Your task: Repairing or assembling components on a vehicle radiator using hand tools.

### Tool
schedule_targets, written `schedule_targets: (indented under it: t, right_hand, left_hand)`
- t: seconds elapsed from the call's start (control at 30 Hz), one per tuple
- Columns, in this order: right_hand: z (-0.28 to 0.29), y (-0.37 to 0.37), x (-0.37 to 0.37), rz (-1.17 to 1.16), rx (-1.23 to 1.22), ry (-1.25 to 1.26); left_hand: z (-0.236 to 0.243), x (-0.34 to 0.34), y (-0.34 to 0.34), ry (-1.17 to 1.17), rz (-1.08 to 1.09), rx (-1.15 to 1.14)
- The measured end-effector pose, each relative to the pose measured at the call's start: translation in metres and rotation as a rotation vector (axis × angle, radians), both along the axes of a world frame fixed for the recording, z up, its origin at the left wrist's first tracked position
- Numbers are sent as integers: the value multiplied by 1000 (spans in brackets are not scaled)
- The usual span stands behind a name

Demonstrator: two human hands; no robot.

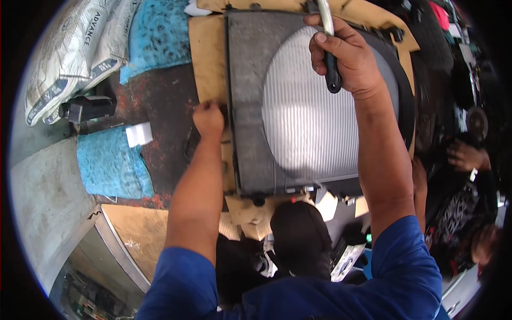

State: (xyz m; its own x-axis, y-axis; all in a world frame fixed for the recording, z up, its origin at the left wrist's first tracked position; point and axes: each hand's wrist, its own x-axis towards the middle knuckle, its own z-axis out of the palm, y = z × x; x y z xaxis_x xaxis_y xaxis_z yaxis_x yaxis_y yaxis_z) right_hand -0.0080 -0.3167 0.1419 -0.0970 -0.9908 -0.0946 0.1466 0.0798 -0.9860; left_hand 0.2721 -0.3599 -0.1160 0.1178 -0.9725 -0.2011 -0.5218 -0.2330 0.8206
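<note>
A large car radiator [312, 117] lies before me, its silver fins showing through the round opening of a dark shroud [248, 106]. Over its far right part, my right hand [346, 53] is closed around a slim tool [332, 72] with a pale shaft and a black end with a hole. The tool's far tip is cut off by the upper edge of the picture. My left hand [208, 120] is curled closed at the radiator's left side, over cardboard [208, 58]. Whatever its fingers may hold is hidden.
Blue patterned bundles [114, 162] and white printed sacks [64, 58] lie at the left, near a black box-shaped object [89, 109]. Below the radiator is a rounded black object [301, 240]. Another person [464, 213] is at the right, one hand [466, 156] raised.
</note>
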Motion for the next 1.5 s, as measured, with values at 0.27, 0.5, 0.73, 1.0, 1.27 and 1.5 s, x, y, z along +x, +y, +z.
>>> schedule_targets:
  t: [0.27,0.5,0.73,1.0,1.27,1.5]
  right_hand:
    - [109,247,53,-160,-110,-198]
    - [84,331,108,-392,191,-192]
    - [-10,340,166,-292,455,-424]
    - [-78,323,196,-259,640,-443]
    - [-102,316,193,-297,624,-455]
    - [-106,306,239,-467,606,-589]
  left_hand:
    - [39,16,8,667,-27,441]
    - [144,41,50,445,-178,234]
    - [210,46,111,90,-720,352]
    - [168,40,158,-28,-1098,332]
    - [164,9,187,-24,-1241,368]
    - [156,7,190,-168,-1393,389]
